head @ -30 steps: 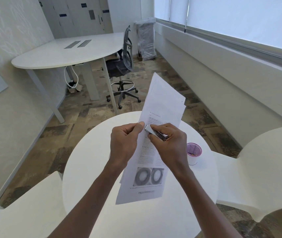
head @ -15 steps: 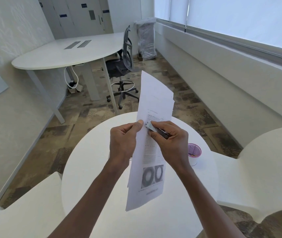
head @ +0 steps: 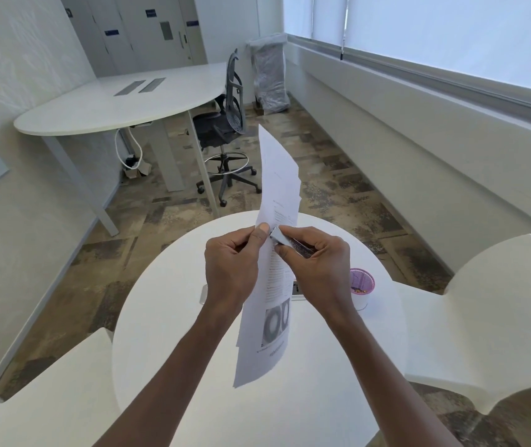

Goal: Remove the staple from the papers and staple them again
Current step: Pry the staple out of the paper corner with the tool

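- The stack of white printed paper sheets is held up in the air over the round white bench, turned nearly edge-on to the camera, with its printed ring pictures at the lower end.
- The left hand has its grip clamped on the left edge of the sheets, thumb tip pressed on the front face and the other fingers curled behind.
- The right hand has its grip closed round a small silver metal staple tool; its pale tip touches the sheets just beside the left thumb.
- Whether the staple itself is in or out of the paper is too small to tell.
- A small white cup with a purple lid stands on the bench to the right of the right wrist.
- A flat silver object lies on the bench, mostly hidden behind the hands and sheets.
- White moulded chairs flank the bench, and a black mesh office chair stands further back at a long white desk.
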Demonstrator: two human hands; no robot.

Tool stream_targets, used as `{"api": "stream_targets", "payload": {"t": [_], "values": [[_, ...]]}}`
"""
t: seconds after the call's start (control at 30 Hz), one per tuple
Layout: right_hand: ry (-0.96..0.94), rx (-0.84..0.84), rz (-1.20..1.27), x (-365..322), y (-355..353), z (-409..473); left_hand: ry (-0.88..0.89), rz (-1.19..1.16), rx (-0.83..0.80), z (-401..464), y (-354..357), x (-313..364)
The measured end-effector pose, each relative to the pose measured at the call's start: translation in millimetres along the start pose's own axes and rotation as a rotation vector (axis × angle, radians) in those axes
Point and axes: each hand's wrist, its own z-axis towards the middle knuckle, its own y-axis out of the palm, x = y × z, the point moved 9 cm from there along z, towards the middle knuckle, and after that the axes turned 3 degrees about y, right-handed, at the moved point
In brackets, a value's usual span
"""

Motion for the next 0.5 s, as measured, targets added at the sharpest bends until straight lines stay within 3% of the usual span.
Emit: {"api": "stream_targets", "payload": {"t": [0.27, 0.5], "values": [[-0.034, -0.025, 0.160, 2.2, 3.9, -2.6, -0.209, -0.173, -0.035, -2.2, 3.3, -10.9], [-0.118, -0.016, 0.142, -5.0, 1.4, -2.1, -0.236, -0.228, -0.051, -5.6, 7.7, -11.0]]}}
